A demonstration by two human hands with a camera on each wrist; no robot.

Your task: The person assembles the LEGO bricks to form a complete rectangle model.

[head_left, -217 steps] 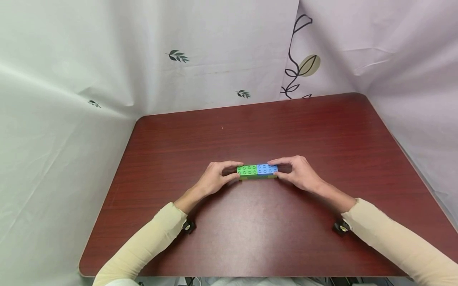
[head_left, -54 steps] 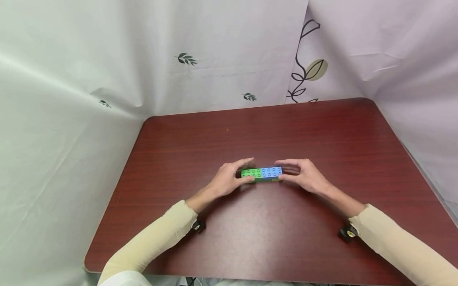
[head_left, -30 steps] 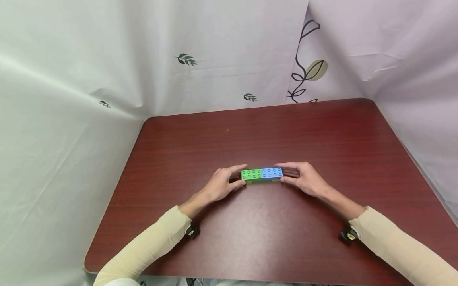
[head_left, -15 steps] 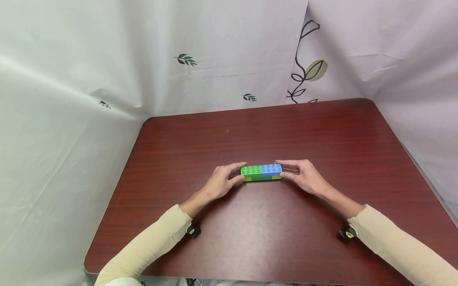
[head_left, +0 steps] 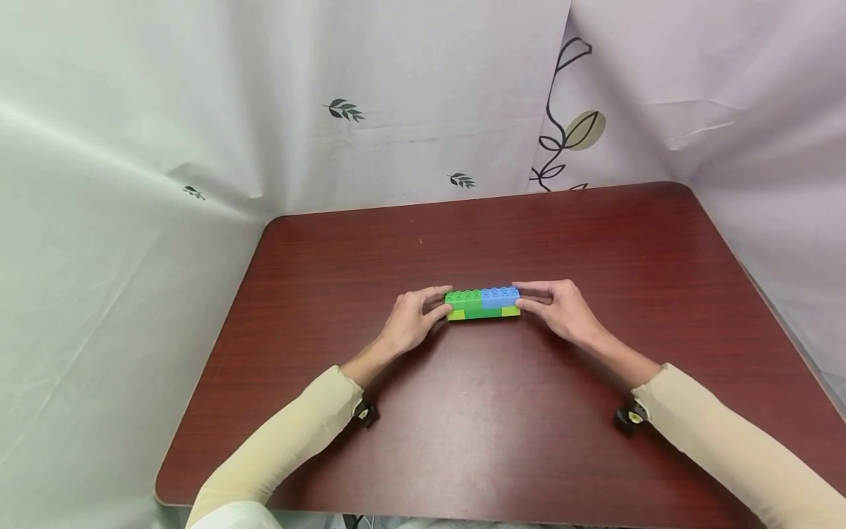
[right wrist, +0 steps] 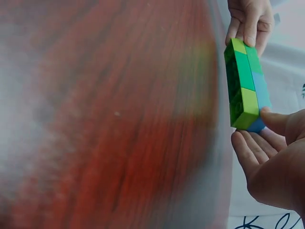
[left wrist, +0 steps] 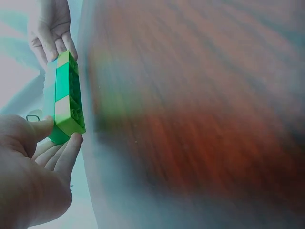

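Between my two hands is a two-layer bar of toy building bricks. Its top layer pairs a green brick (head_left: 464, 300) on the left with a blue brick (head_left: 500, 297) on the right. Below them a darker green brick (right wrist: 245, 71) sits between two lime bricks (right wrist: 249, 102). My left hand (head_left: 406, 321) pinches the green end, thumb in front and fingers behind. The blue end is pinched likewise by my right hand (head_left: 566, 312). Both wrist views show the bar raised off the table, with its hollow underside exposed.
A dark red wood-grain table (head_left: 330, 264) with rounded corners lies under the hands. Pale curtains (head_left: 410, 95) with leaf prints surround its back and sides. Small black devices (head_left: 365, 413) are strapped at both wrists.
The left hand drew back from over the green brick to its end. Lately both hands have raised the bar and tipped it, so its front side shows more.
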